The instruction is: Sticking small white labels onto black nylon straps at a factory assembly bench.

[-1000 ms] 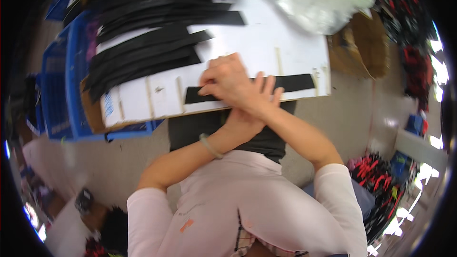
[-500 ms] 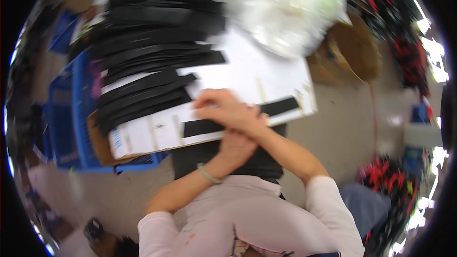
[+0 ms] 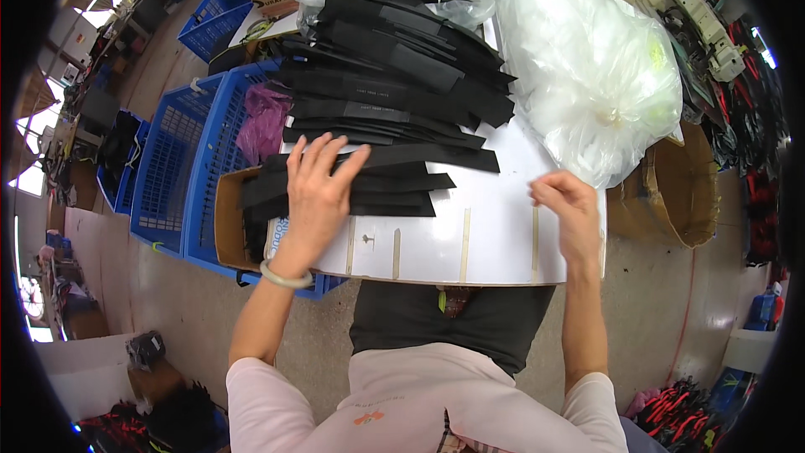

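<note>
My left hand [image 3: 319, 193], with a pale bracelet at the wrist, lies over the left end of the nearest black fabric strips [image 3: 390, 201]. Its fingers are spread, and its palm side is hidden. Over the right part of a white board [image 3: 495, 235], my right hand [image 3: 572, 211] is closed with fingers curled in, and nothing shows in it. More black strips [image 3: 402, 109] lie in layered piles behind, some with a greyer patch. Strips of tape [image 3: 465, 243] mark the board's near part.
A big clear plastic bag [image 3: 587, 75] of whitish stuff rests at the board's back right. Beyond it stands an open cardboard box [image 3: 679, 193]. On the left are blue crates [image 3: 180, 168], a purple bag [image 3: 262, 117] and a brown carton [image 3: 231, 218].
My crossed hands have parted, the left to the strip pile, the right to the board's right side. The single black strip along the board's near edge is gone from there.
</note>
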